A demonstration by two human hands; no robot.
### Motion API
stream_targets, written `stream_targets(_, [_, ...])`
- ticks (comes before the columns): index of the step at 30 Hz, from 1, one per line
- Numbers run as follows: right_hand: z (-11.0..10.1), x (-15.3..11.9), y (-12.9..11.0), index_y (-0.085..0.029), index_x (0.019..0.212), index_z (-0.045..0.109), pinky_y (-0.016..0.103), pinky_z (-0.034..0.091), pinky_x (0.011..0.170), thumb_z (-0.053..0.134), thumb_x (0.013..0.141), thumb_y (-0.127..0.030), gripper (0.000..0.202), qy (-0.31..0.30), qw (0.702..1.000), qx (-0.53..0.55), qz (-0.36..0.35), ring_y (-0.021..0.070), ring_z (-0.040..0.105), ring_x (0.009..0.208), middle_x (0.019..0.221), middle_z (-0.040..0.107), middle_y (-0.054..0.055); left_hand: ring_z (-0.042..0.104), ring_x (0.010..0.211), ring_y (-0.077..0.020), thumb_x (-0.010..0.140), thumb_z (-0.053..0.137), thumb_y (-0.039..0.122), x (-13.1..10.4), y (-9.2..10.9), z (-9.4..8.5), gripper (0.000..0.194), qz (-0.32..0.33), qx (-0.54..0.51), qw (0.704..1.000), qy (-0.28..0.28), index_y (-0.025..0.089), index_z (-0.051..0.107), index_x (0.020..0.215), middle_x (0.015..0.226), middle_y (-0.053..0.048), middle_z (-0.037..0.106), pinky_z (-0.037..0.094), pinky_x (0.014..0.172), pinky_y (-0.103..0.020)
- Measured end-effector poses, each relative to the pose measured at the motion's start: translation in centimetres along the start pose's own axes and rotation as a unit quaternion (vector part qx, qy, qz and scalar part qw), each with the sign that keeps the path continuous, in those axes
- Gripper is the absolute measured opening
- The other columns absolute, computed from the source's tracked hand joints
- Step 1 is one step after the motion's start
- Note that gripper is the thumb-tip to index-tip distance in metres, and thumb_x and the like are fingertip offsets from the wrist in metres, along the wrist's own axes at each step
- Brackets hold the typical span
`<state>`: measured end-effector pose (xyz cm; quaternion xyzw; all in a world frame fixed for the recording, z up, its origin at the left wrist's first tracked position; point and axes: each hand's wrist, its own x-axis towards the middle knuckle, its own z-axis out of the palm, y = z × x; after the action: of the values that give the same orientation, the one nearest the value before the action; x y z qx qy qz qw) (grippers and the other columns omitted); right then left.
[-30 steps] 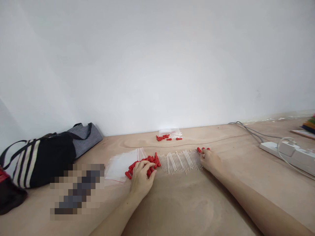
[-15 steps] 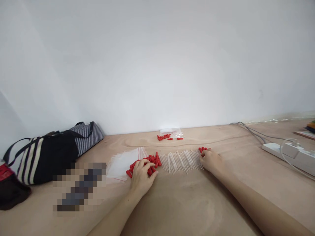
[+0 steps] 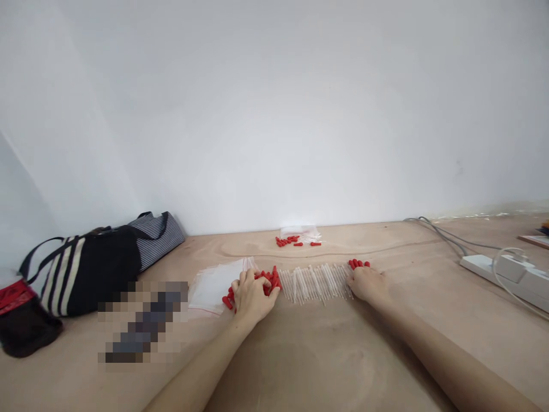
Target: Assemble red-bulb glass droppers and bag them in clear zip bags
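Observation:
My left hand [image 3: 253,294] rests on a pile of small red bulb-shaped pieces [image 3: 274,277], its fingers bent and apart over them. The thumb lies near the pile's right side. Just right of it, thin whitish see-through sticks [image 3: 315,283] lie side by side in a row. At the row's right end is my right hand [image 3: 366,284], with its fingers curled in. The fingertips are mostly hidden, so I cannot see what they hold. Several red pieces [image 3: 359,264] sit together just beyond it. A stack of clear zip bags [image 3: 212,289] lies left of the pile.
Farther back, a small clear bag [image 3: 300,230] holds sticks, with loose red pieces [image 3: 287,241] before it. Black and striped bags [image 3: 103,263] and a blurred-out object [image 3: 146,326] are at left. A white power strip [image 3: 510,280] with cables stands at right, the wall behind.
My left hand has shifted slightly right over the pile, its thumb closer to the index finger. My right hand has drawn slightly nearer to me, uncovering more of the red pieces beyond it.

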<state>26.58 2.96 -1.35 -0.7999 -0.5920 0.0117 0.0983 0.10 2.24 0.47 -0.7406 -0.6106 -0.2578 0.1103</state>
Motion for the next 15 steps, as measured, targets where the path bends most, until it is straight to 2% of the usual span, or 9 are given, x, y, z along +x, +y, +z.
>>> stream_targets(5, [0.3,-0.3,-0.3,-0.010,0.098,0.058,0.044,0.032,0.081,0.038,0.076,-0.018,0.032,0.014,1.000,-0.002,-0.008,0.0297,0.049,0.102,0.102,0.058,0.019,0.045,0.090,-0.0298,0.062,0.059,0.026,0.5,0.6,-0.2,0.009,-0.002,0.002,1.000,-0.012,0.020,0.063,0.057,0.088,-0.009,0.055,0.032,0.074,-0.045])
stream_targets(7, [0.1,-0.4,-0.2,-0.008,0.094,0.058,0.043,0.032,0.080,0.036,0.078,-0.021,0.030,0.031,1.000,0.001,-0.005,0.0299,0.049,0.101,0.103,0.057,0.020,0.045,0.088,-0.0292,0.063,0.057,0.022,0.5,0.7,-0.6,0.009,0.000,-0.022,1.000,0.012,0.018,0.061,0.056,0.089,-0.009,0.054,0.034,0.073,-0.044])
stream_targets(9, [-0.1,-0.6,-0.2,-0.009,0.089,0.057,0.041,0.034,0.079,0.034,0.080,-0.023,0.028,0.065,0.997,0.025,-0.015,0.0288,0.051,0.096,0.097,0.058,0.019,0.046,0.085,-0.0259,0.064,0.053,0.018,0.1,0.9,-1.1,0.007,0.046,-0.077,0.995,0.035,0.017,0.057,0.059,0.085,-0.008,0.053,0.037,0.073,-0.039])
stream_targets(12, [-0.3,-1.6,-0.2,-0.014,0.080,0.052,0.036,0.036,0.076,0.032,0.081,-0.022,0.021,0.120,0.982,0.120,-0.084,0.0227,0.055,0.081,0.080,0.060,0.012,0.049,0.076,-0.0190,0.067,0.046,0.011,-1.2,1.5,-1.5,0.008,0.152,-0.180,0.972,0.006,0.018,0.050,0.064,0.073,-0.004,0.052,0.040,0.070,-0.032])
stream_targets(15, [-0.1,-3.5,-0.7,-0.017,0.077,0.046,0.028,0.039,0.064,0.033,0.082,-0.022,0.016,0.109,0.944,0.244,-0.193,0.0160,0.053,0.064,0.069,0.057,0.004,0.050,0.065,-0.0149,0.068,0.044,0.009,-2.9,2.2,-1.4,0.010,0.171,-0.250,0.950,-0.067,0.019,0.046,0.064,0.068,-0.001,0.051,0.041,0.061,-0.027])
